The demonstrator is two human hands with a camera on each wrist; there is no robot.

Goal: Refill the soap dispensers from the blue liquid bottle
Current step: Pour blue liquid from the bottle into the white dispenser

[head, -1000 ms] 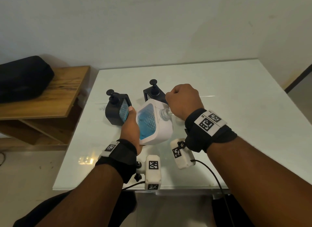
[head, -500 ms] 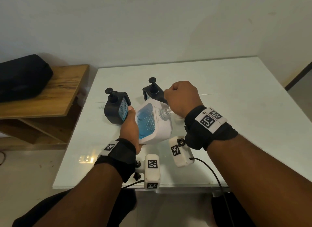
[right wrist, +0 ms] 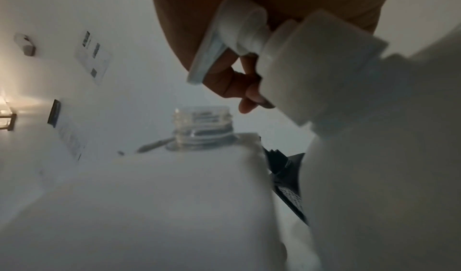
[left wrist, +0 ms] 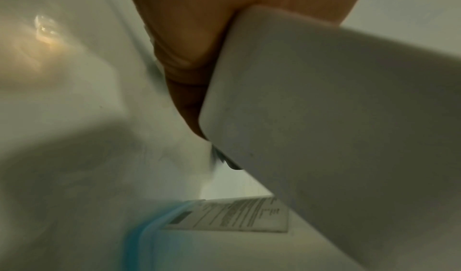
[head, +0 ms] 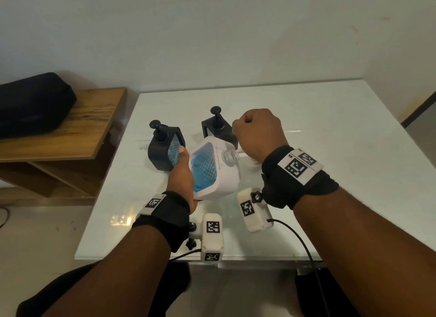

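My left hand (head: pixel 181 175) grips the white bottle (head: pixel 221 184) of blue liquid by its left side and holds it tilted over the table. The bottle's clear threaded neck (head: pixel 230 157) is open and uncapped. My right hand (head: pixel 257 132) is curled in a fist just above and right of the neck, holding the removed white pump cap (right wrist: pixel 249 32). The bottle's neck (right wrist: pixel 202 125) shows below this cap. Two black soap dispensers stand behind, one at the left (head: pixel 162 149) and one partly hidden behind my right hand (head: pixel 218 128). My left hand (left wrist: pixel 199 38) presses against the bottle's side (left wrist: pixel 324 117).
The white glass table (head: pixel 330 132) stretches out to the right and behind the dispensers. A wooden shelf (head: pixel 70 137) with a black bag (head: pixel 30 104) stands to the left of the table. A wall lies behind.
My right hand has lifted slightly up and away from the bottle's neck with the pump cap. The left hand keeps the bottle tilted in the same place.
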